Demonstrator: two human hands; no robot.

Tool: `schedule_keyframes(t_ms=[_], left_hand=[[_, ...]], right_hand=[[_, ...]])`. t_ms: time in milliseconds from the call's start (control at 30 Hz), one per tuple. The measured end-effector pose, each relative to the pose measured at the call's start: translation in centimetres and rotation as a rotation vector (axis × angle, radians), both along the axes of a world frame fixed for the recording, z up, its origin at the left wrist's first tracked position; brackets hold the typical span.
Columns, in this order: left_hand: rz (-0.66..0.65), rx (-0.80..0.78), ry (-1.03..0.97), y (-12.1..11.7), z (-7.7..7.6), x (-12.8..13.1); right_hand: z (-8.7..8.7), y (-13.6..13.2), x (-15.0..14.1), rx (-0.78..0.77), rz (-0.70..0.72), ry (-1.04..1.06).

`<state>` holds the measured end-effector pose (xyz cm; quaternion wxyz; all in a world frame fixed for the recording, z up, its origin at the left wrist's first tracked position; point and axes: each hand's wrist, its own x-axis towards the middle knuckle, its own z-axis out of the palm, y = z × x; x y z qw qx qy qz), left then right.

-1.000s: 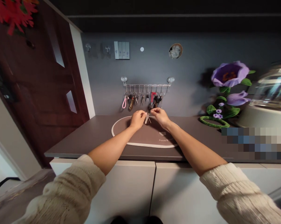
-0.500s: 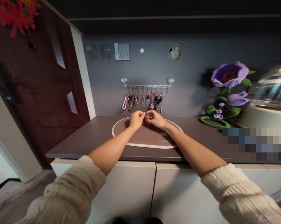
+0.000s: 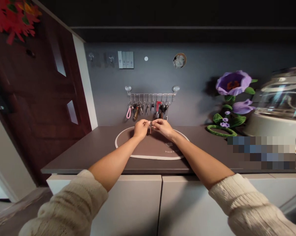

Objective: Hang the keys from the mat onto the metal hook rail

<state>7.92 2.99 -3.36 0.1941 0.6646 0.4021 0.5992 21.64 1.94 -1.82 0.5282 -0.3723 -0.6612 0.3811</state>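
Between my two hands, above an oval brown mat (image 3: 148, 149) with a pale border, a small key (image 3: 151, 128) hangs down from the fingertips. My left hand (image 3: 141, 128) is closed in a pinch at the key's top. From the other side, my right hand (image 3: 163, 127) pinches the same spot, where a ring may be, though it is too small to make out. Just behind the hands, a metal hook rail (image 3: 151, 94) on the wall carries several key rings, among them a pink strap (image 3: 128, 112) and a red cord (image 3: 158, 105).
A purple flower decoration (image 3: 233, 84) stands at the right of the dark countertop (image 3: 76, 154), beside a white appliance with a clear dome (image 3: 280, 98). Wall switches (image 3: 125, 60) sit above the rail. A dark red door (image 3: 40, 98) is at the left.
The fingers have shifted around the key, which now hangs straight down; earlier a reddish piece showed between the hands. The whole view has tilted slightly.
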Motion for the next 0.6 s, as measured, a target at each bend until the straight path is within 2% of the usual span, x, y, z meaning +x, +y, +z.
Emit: schedule_keyframes(t_ms=[133, 333, 600], left_hand=[[-0.029, -0.007, -0.028, 0.0, -0.1, 0.2], [-0.076, 0.049, -0.004, -0.5, -0.1, 0.4], [-0.022, 0.091, 0.136, -1.0, -0.2, 0.4]], right_hand=[[-0.3, 0.3, 0.2, 0.016, 0.029, 0.017], [-0.6, 0.8, 0.6, 0.049, -0.005, 0.053], [1.3, 0.6, 2.3, 0.066, -0.104, 0.222]])
